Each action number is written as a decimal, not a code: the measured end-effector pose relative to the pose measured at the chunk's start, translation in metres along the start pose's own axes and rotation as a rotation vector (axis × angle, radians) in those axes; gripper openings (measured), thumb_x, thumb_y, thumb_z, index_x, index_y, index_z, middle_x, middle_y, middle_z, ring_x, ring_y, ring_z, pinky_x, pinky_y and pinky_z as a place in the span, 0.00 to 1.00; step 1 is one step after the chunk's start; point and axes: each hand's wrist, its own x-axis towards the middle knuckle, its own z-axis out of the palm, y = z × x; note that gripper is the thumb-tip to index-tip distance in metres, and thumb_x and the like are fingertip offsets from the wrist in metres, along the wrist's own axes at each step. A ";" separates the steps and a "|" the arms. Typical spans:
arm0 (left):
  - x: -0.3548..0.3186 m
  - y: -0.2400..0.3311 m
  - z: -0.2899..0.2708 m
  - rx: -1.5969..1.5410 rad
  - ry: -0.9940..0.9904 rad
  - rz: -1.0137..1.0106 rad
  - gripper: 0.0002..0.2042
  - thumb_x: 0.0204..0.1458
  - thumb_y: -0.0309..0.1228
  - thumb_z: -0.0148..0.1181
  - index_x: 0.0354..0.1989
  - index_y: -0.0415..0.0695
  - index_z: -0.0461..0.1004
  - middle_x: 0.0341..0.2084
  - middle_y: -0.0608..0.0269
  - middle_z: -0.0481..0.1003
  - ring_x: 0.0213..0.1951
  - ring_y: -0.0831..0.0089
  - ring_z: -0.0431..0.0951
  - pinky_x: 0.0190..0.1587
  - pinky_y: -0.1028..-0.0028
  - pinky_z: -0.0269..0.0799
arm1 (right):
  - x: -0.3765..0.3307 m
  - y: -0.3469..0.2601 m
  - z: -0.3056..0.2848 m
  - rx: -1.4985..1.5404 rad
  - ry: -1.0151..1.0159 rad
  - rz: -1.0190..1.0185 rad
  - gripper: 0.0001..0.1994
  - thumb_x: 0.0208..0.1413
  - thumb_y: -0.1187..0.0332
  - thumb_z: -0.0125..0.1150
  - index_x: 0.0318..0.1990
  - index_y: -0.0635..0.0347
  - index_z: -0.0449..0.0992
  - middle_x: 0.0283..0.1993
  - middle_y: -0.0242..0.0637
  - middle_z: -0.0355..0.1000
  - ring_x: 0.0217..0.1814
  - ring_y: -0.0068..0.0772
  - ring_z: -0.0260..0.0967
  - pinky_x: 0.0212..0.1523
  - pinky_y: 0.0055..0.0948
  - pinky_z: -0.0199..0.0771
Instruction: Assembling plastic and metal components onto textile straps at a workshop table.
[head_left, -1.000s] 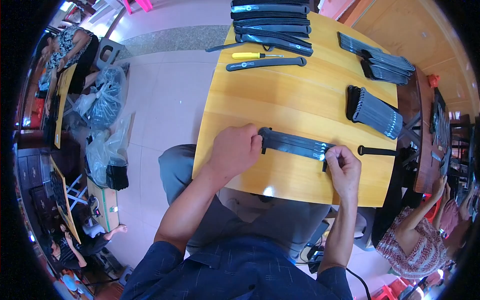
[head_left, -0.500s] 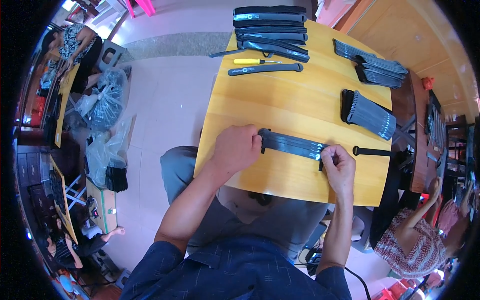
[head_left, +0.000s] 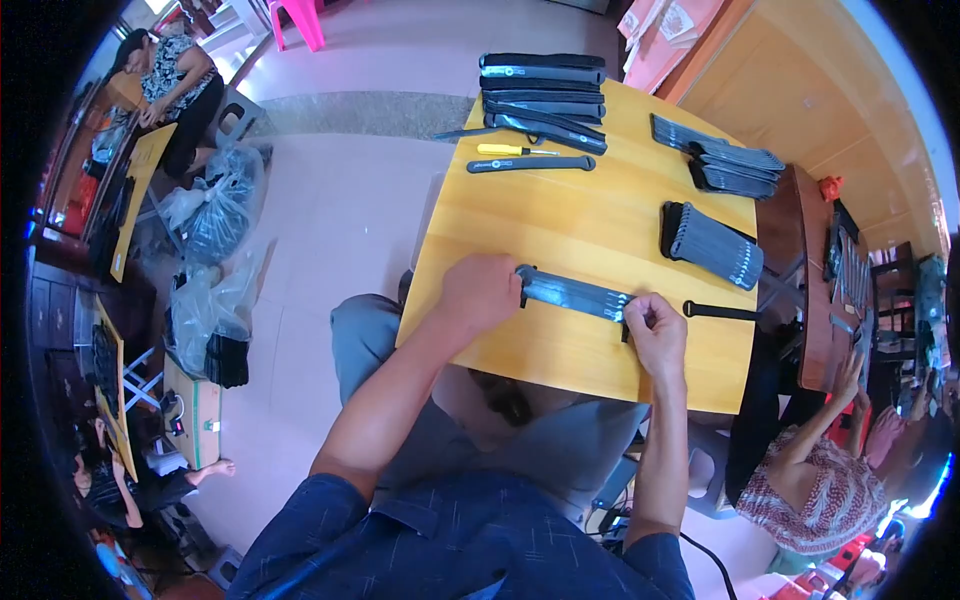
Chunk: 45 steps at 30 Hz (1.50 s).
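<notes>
A short stack of dark grey straps lies across the near part of the yellow table, between my hands. My left hand is closed in a fist on their left end, its fingertips mostly hidden. At the right end, where small light printed marks show, my right hand pinches the straps between thumb and fingers. A single black strap with a looped end lies just right of my right hand. Farther back on the right is a fanned bundle of grey straps.
On the yellow table, a yellow-handled screwdriver and a lone strap lie before stacked straps. Another strap pile sits at the far right. People work at tables on both sides; plastic bags stand on the floor at left.
The whole view has shifted, so the far table and its stacks appear lower. Both hands keep hold of the straps' ends, with little visible movement.
</notes>
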 end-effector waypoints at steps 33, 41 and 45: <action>-0.028 -0.011 0.010 0.040 0.157 -0.052 0.11 0.59 0.36 0.56 0.42 0.45 0.80 0.35 0.50 0.82 0.40 0.48 0.83 0.44 0.51 0.79 | -0.004 -0.003 -0.001 -0.209 0.129 -0.105 0.09 0.52 0.67 0.72 0.32 0.62 0.78 0.25 0.33 0.75 0.27 0.27 0.73 0.32 0.31 0.75; -0.076 -0.005 0.030 -0.059 0.369 0.417 0.23 0.61 0.37 0.56 0.63 0.41 0.71 0.62 0.47 0.70 0.66 0.49 0.66 0.64 0.52 0.66 | -0.049 -0.045 0.015 -0.593 0.213 -0.671 0.15 0.53 0.70 0.67 0.48 0.62 0.75 0.51 0.50 0.74 0.53 0.57 0.71 0.55 0.49 0.72; -0.074 -0.004 0.050 0.155 0.286 0.478 0.33 0.60 0.43 0.59 0.72 0.42 0.62 0.75 0.51 0.55 0.77 0.50 0.49 0.74 0.46 0.50 | -0.071 -0.046 0.053 -0.688 0.006 -0.746 0.27 0.59 0.57 0.64 0.63 0.61 0.70 0.67 0.50 0.67 0.69 0.55 0.63 0.67 0.56 0.62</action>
